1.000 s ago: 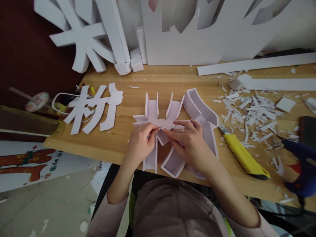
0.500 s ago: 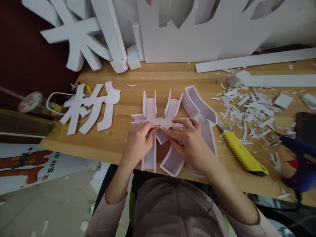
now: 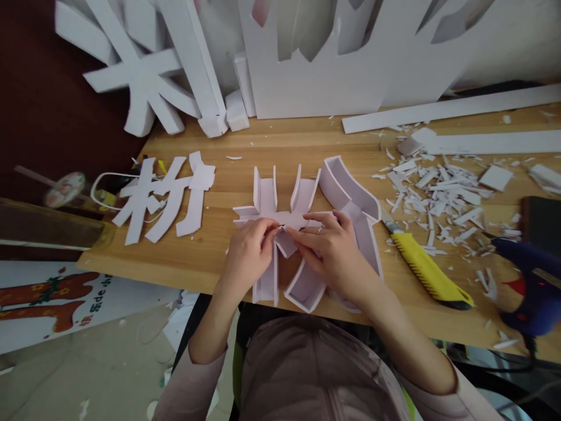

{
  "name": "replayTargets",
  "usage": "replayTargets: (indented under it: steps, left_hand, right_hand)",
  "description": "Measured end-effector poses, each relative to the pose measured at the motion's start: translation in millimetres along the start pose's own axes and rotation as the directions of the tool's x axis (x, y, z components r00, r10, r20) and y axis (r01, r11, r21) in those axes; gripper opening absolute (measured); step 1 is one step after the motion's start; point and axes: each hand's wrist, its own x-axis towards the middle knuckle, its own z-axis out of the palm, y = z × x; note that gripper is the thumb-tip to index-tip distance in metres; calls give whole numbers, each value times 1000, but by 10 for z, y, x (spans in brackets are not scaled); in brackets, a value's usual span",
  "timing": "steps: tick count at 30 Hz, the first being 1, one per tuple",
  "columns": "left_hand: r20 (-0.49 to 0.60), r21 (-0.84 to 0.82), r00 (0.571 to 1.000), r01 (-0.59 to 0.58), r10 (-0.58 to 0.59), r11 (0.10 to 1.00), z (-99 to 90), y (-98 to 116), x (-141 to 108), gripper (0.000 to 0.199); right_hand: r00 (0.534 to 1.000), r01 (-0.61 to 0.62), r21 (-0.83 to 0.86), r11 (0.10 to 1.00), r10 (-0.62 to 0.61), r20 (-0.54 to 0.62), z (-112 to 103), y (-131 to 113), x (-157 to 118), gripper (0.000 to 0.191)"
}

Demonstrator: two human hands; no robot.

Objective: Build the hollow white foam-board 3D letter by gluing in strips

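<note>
A white foam character with upright edge strips lies open side up near the table's front edge. My left hand is closed at its middle, thumb and forefinger pinching a small white strip. From the other side my right hand, with a ring on one finger, presses its fingertips on the same strip. The fingertips of both hands nearly meet. Curved walled parts of the character extend right of my right hand. Exactly how the strip meets the base is partly hidden by the fingers.
Right of the character lie a yellow cutter, a pile of white scraps and a blue glue gun. Flat white cutouts lie at left beside a white cable. Large foam characters and a cut sheet stand behind.
The head view has shifted slightly, so the background sits a little lower and further right at the left side. Both hands keep the same hold at the strip.
</note>
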Motion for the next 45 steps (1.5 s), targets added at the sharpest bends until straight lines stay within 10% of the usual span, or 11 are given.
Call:
replayTargets:
  steps: [45]
  left_hand:
    - [66, -6, 998, -20, 20, 1000, -27, -58, 30, 16]
  right_hand:
    - [998, -19, -9, 1000, 19, 55, -16, 27, 16, 29]
